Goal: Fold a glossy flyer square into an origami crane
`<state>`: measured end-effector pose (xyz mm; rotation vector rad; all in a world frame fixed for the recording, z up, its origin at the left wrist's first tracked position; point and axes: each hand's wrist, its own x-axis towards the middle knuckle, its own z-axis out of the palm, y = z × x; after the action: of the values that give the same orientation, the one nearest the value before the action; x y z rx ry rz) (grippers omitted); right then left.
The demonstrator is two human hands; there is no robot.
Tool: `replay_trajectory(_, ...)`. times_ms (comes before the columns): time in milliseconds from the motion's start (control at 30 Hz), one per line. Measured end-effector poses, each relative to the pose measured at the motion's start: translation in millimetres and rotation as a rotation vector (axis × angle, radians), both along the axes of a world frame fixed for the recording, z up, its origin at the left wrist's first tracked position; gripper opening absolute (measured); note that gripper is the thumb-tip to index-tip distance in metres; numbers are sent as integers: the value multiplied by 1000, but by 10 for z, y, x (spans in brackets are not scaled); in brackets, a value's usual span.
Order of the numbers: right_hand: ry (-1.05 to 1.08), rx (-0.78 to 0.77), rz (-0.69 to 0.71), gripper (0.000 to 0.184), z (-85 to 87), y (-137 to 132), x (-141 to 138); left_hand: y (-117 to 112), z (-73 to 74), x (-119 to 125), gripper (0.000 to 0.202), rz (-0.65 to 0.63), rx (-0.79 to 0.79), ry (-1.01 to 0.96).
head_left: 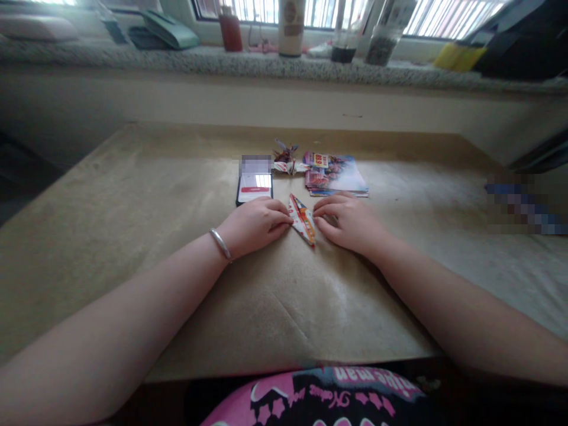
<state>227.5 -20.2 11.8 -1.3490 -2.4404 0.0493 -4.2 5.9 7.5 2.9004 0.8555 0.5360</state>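
Note:
A folded piece of printed paper (302, 220), long and pointed, lies on the brown paper-covered table (133, 236). My left hand (255, 225), with a silver bracelet at the wrist, has its curled fingertips pressed on the paper's left edge. My right hand (348, 222) pinches the right edge with bent fingers. Both hands rest on the table.
A phone (254, 186) lies just beyond my left hand. A finished paper crane (286, 158) and a stack of printed sheets (335, 174) sit behind my right hand. Bottles and jars (290, 26) stand on the stone windowsill. A blurred object (523, 204) lies at the right.

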Motion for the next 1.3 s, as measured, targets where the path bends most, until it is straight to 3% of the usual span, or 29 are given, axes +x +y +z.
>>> replay_trajectory(133,-66,48,-53,44,14,-62,-65,-54,20,45,24,8,25,1)
replay_trajectory(233,-99,37,-44,44,-4,-54,-58,-93,30,73,25,-22,22,-3)
replay_trajectory(433,-145,27,59,48,-70,34,28,-143,19,100,24,-41,110,18)
replay_trajectory(700,-108,42,190,53,-94,137,150,-119,-13,86,27,-85,55,28)
replay_trajectory(900,-28,51,302,31,-29,163,163,-135,2,100,31,-26,83,35)
replay_trajectory(1133,-109,70,320,25,56,99,168,-158,7,101,28,-12,144,43)
replay_trajectory(1300,-154,66,304,26,82,35,127,-139,22,93,27,-1,89,41)
